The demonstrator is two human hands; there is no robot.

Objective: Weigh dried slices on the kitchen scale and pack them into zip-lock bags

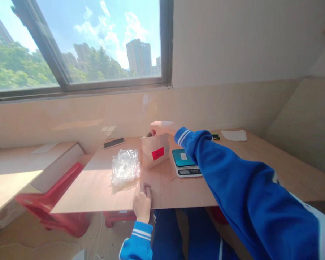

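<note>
A kraft paper bag (146, 153) with a red label (157, 154) stands upright on the table. At its mouth is my right hand (157, 128), fingers closed and pointing down. A small brownish thing shows at the rim beneath those fingers; I cannot make out what it is. Near the table's front edge rests my left hand (142, 202), its fingers curled in with nothing visible in them. Just beyond it lies a stack of clear plastic bags (125, 168). To the right of the paper bag sits a kitchen scale (182, 158) with a teal top, partly covered by my right sleeve.
A phone (113, 143) lies at the table's back left. Behind my right arm are a dark marker-like item (216, 137) and a white paper sheet (234, 135). Red plastic stools (54, 198) stand below, beside another table (29, 166) on the left. A wall and window close off the back.
</note>
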